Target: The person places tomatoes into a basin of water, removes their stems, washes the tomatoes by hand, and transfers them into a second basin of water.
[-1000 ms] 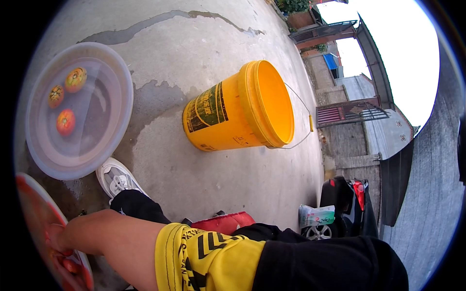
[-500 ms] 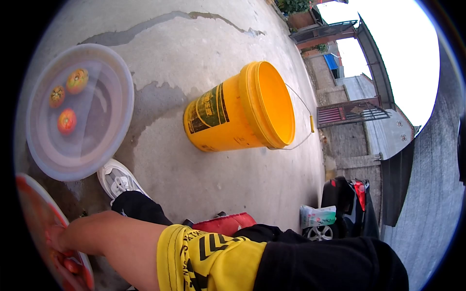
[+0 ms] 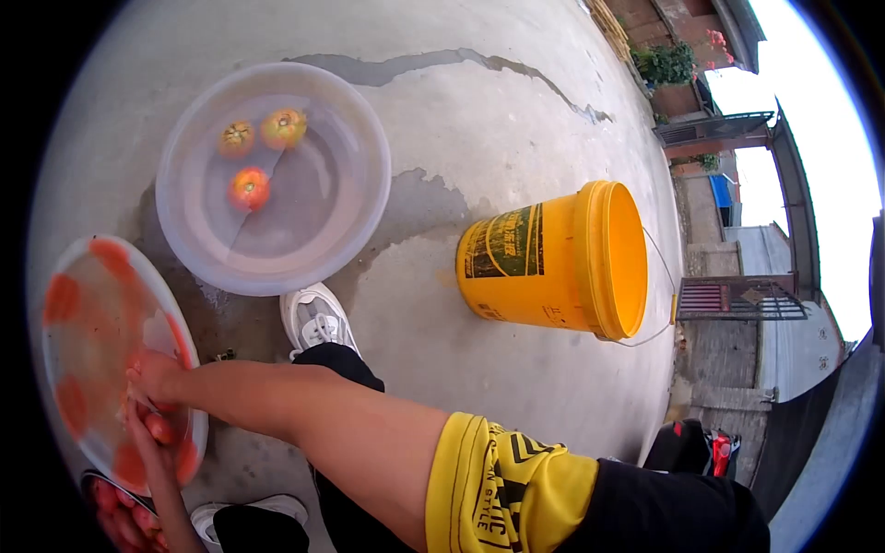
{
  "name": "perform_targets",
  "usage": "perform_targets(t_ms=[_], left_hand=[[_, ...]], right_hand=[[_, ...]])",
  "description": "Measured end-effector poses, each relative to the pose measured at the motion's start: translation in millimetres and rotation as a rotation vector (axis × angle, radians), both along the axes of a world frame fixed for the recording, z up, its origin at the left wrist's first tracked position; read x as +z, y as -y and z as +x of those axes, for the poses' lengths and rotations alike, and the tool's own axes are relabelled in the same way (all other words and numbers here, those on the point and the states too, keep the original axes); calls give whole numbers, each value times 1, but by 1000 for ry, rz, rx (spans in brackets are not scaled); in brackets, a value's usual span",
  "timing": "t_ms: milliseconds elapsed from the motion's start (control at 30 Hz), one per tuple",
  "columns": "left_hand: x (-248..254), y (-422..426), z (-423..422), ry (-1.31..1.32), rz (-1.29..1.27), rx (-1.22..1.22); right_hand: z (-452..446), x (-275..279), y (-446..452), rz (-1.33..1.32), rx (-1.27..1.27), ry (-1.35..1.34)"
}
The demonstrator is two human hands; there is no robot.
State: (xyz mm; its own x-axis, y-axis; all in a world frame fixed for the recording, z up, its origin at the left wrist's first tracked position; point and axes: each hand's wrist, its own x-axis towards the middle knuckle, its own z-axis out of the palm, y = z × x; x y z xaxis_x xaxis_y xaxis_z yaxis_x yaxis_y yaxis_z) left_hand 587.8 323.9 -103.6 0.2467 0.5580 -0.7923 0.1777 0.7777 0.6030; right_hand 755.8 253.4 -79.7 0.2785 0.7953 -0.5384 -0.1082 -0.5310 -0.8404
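Observation:
My left hand point(image 3: 155, 376), at the end of the bare arm below a yellow sleeve, is closed over the basin with red floral patches point(image 3: 69, 346). Against it, my right hand point(image 3: 138, 411) has its fingers pressed together. Whatever lies between the two hands is too small and hidden to make out. A red tomato point(image 3: 159, 428) is beside them, inside the same basin. Above sits a translucent basin point(image 3: 369, 184) of water with three tomatoes: a red one point(image 3: 249, 189), a yellowish-red one point(image 3: 283, 128) and a smaller yellowish one point(image 3: 236, 138).
A yellow bucket point(image 3: 553, 263) with a wire handle stands on the concrete floor. A container of red tomatoes point(image 3: 120, 516) is at the lower left edge. My white shoes point(image 3: 318, 318) are beside the basins. A metal gate point(image 3: 742, 297) and a dark vehicle point(image 3: 682, 452) appear farther off.
The view has shifted, so basins and bucket appear farther right and the bucket lower. The floral basin, both hands and the tomato container now show more fully. The hands remain at the floral basin.

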Motion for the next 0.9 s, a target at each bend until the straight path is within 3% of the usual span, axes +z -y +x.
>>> perform_targets(t_ms=[67,100,133,167,200,233,267,333,400,467,533,600,667,733,800,833,900], left_hand=[[0,7,13,-129,271,-5],[3,11,19,-124,427,-53],[27,14,29,-366,427,-218],[49,26,48,-534,458,-99],[46,29,48,-310,508,-47],[-15,10,22,-387,452,-42],[-4,6,20,-436,537,-132],[14,18,37,-480,602,-225],[23,30,46,-718,1070,-330],[40,37,50,-720,1079,-432],[40,31,47,-725,1099,-541],[24,20,44,-512,572,-198],[32,24,44,-541,718,-280],[28,24,42,-565,860,-370],[3,18,38,17,335,111],[6,20,37,16,335,110],[12,22,38,-482,863,-224]], right_hand=[[3,5,4,7,-61,171],[2,2,3,-106,-92,125],[8,0,4,35,-71,22],[8,7,2,-95,-118,65],[8,-8,-1,-46,-163,-7],[9,-9,-1,-43,-204,-85],[17,-3,-1,-137,-138,-201],[15,-2,-2,-177,-200,60],[17,5,0,-107,-119,136],[17,13,2,-29,-46,211],[14,21,2,-164,62,299],[15,28,1,-142,53,319],[13,23,1,-121,47,341],[10,14,4,85,9,417],[8,5,4,79,-4,436],[7,9,3,71,-21,457],[12,19,8,65,116,530]])
